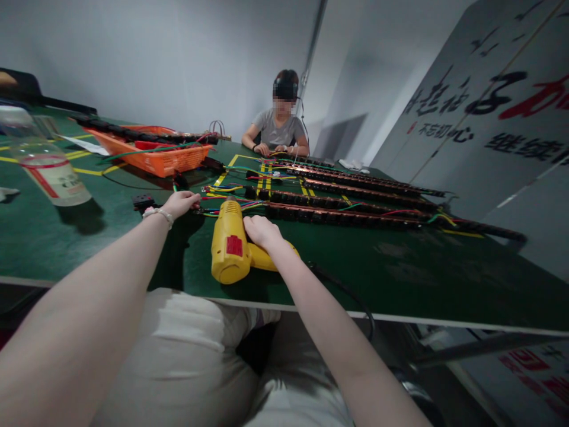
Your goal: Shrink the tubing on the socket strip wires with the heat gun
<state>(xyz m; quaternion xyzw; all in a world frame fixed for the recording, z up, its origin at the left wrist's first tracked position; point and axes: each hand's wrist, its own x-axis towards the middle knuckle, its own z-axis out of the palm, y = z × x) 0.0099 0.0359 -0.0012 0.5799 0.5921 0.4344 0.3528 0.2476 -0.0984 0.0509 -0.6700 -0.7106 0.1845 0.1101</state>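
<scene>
My left hand (pixel 178 204), with a beaded bracelet at the wrist, pinches the ends of thin coloured wires (pixel 229 190). These wires run right into long black-wrapped harnesses (pixel 342 214) with copper-coloured edges. A yellow heat gun (pixel 229 243) lies in front of me, its nozzle pointing away and its handle to the right. My right hand (pixel 263 230) is closed beside the gun's barrel, with the wrist across the handle. Its fingertips are partly hidden behind the gun, so what they hold does not show. Close to my left hand lies a black connector (pixel 143 203).
An orange basket (pixel 164 161) holding dark harness pieces stands at the back left. Nearer left is a clear bottle (pixel 53 172) with a label. Across the green table (pixel 400 279), a person (pixel 280 127) sits with both hands at the harnesses. The heat gun's black cord (pixel 347 287) hangs over the front edge.
</scene>
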